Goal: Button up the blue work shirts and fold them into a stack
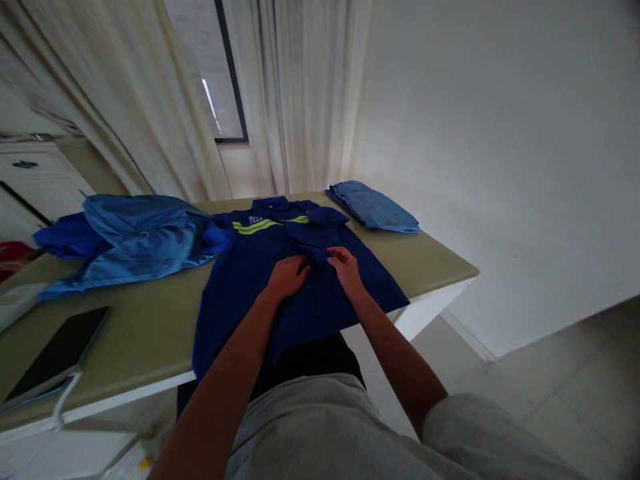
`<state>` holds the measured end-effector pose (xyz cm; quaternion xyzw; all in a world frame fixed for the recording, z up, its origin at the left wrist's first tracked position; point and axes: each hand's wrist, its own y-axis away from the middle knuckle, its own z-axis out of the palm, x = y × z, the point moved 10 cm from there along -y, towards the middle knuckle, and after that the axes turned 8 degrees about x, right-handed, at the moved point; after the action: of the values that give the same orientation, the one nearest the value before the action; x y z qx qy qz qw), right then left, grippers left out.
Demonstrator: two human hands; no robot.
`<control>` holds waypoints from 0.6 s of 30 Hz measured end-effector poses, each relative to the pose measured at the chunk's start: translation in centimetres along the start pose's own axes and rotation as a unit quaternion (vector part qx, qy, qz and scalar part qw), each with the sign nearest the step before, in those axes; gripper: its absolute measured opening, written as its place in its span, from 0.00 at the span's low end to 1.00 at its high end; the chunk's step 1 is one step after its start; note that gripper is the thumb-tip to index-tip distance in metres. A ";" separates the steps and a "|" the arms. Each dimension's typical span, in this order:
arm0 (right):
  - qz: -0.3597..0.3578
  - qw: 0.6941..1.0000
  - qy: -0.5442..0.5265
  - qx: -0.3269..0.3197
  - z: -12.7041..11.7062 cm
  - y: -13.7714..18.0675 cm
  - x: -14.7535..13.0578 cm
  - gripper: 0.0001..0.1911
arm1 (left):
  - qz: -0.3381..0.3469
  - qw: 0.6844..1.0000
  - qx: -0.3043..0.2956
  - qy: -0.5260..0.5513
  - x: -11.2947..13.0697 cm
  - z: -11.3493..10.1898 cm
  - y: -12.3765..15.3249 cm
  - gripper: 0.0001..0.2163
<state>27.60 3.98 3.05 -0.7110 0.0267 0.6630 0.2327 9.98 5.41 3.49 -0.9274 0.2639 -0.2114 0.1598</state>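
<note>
A navy work shirt with yellow-green reflective stripes and small white lettering on the chest lies spread in front of me, its collar toward the window and its hem at the near table edge. My left hand rests on the middle of the shirt, its fingers curled on a dark fold of cloth. Close beside it, my right hand pinches the same bunched fold between thumb and fingers. That fold lies across the shirt's front; whether it is a sleeve or the front edge I cannot tell.
A heap of lighter blue clothes lies on the table to the left. Folded light-blue clothing sits at the back right by the wall. A dark tablet-like device with a white cable is at the near left.
</note>
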 end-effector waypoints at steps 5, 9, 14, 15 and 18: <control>-0.088 0.991 0.069 -0.073 2.0 2.0 -3.1 0.11 | 0.000 1.000 0.002 0.000 0.2 -0.4 0.0 0.11; -0.096 0.989 0.085 -0.074 1.9 2.1 -3.6 0.12 | -0.004 1.000 0.010 0.018 0.1 -0.7 0.0 0.10; -0.106 0.986 0.095 -0.083 2.0 2.3 -3.8 0.12 | -0.011 1.000 0.004 0.024 0.0 -0.6 -0.1 0.10; -0.108 0.986 0.095 -0.084 2.1 2.3 -3.9 0.12 | -0.010 1.000 0.002 0.025 0.0 -0.6 -0.1 0.10; -0.110 0.985 0.098 -0.085 2.1 2.5 -3.9 0.12 | -0.008 0.999 -0.003 0.032 0.0 -0.6 -0.1 0.10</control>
<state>24.31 1.51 6.00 -0.7881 -0.0861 0.5605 0.2393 9.73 5.33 4.05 -0.9229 0.2617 -0.2411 0.1472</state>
